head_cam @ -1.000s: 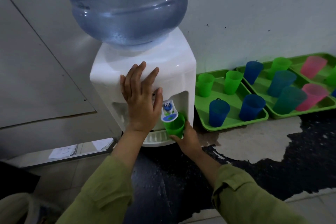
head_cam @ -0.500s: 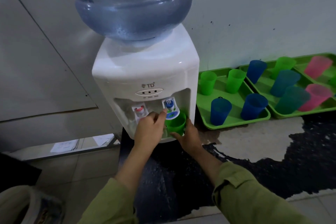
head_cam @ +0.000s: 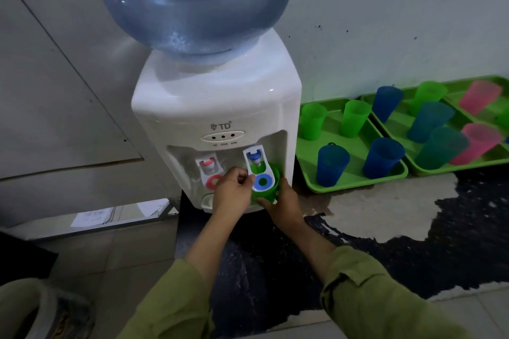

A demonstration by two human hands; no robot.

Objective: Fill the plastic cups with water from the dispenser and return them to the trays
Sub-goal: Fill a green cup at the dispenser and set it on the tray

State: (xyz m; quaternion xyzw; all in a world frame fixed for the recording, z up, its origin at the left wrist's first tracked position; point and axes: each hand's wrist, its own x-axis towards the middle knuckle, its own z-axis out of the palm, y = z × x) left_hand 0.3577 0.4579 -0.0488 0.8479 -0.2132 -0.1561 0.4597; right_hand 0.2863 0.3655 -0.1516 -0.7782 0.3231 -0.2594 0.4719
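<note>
A white water dispenser [head_cam: 220,96] with a large blue bottle [head_cam: 192,0] on top stands on the floor against the wall. My right hand [head_cam: 283,201] grips a green cup [head_cam: 268,190] under the blue tap lever [head_cam: 260,170]. With curled fingers my left hand [head_cam: 234,190] pinches the left edge of that blue lever. A red tap lever [head_cam: 210,172] sits to its left. Green trays [head_cam: 355,181] to the right carry green, blue, teal and pink cups, among them a blue cup [head_cam: 330,164] at the near left.
The floor right of the dispenser is dark and patchy [head_cam: 399,228]. A grey cabinet panel [head_cam: 55,104] fills the left side, with papers [head_cam: 93,216] under its lower edge. A pale object [head_cam: 30,308] lies at the bottom left corner.
My left hand came down off the dispenser's front face to the blue tap lever and now pinches it. The right hand has kept the green cup under the tap.
</note>
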